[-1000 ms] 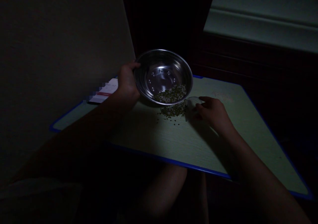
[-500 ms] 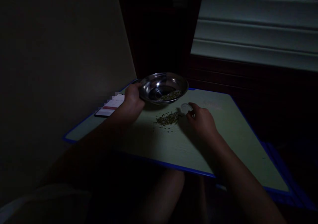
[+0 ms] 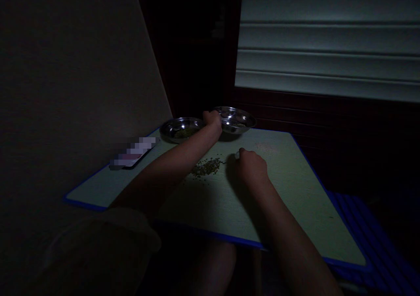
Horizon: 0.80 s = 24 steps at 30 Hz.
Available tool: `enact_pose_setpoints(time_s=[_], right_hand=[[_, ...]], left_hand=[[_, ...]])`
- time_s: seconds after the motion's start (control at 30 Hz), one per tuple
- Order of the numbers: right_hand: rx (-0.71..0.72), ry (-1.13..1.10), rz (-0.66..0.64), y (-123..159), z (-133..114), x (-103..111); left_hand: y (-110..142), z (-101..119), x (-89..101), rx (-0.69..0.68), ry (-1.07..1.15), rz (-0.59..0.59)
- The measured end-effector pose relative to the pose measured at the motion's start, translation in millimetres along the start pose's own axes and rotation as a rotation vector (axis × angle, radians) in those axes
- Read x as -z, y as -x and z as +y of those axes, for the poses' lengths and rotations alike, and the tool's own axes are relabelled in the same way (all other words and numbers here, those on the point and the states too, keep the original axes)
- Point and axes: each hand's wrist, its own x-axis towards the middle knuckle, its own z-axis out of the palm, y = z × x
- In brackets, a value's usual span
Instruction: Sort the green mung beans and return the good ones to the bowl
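My left hand reaches across the table with its fingers closed at the left rim of a shiny steel bowl, which has a few small grains inside. Left of that wrist stands another steel bowl with greenish seeds in it, partly hidden by my forearm. A loose pile of seeds lies on the tabletop between my arms. My right hand is closed just right of the pile, pinching a small pale, translucent round piece, mostly hidden by the fingers.
The pale green table has a blue edge. A phone lies at its left side, near the wall. A faint pale patch marks the far right of the tabletop. Blue ribbed material sits beyond the right edge.
My left hand has moved right and now grips the right-hand bowl; two bowls show where one showed before. My right hand has turned, hiding more of the round piece. The view has shifted.
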Motion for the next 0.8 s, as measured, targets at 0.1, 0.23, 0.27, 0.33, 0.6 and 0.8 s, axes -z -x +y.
enact_pose_setpoints(time_s=[0.1, 0.23, 0.27, 0.33, 0.6, 0.8], right_hand=[[0.010, 0.005, -0.008, 0.8, -1.2, 3.6], [0.021, -0.007, -0.028, 0.6, -2.4, 4.3], [0.023, -0.012, -0.034, 0.4, -2.4, 4.4], [0.028, -0.022, -0.042, 0.4, -2.5, 4.9], [0.038, -0.037, -0.018, 1.9, -3.8, 5.7], [0.040, -0.009, 0.006, 1.5, -2.9, 3.9]], left_hand=[[-3.7, -12.2, -16.4, 0.014, -0.052, -0.022], [-10.5, -25.5, -24.7, 0.011, -0.116, 0.009], [-12.4, -28.3, -24.7, 0.016, -0.127, 0.018], [-15.8, -33.9, -23.5, 0.029, -0.145, 0.027], [-20.0, -59.3, -19.5, 0.085, -0.205, 0.071], [-15.2, -60.5, -17.6, 0.167, -0.220, -0.002]])
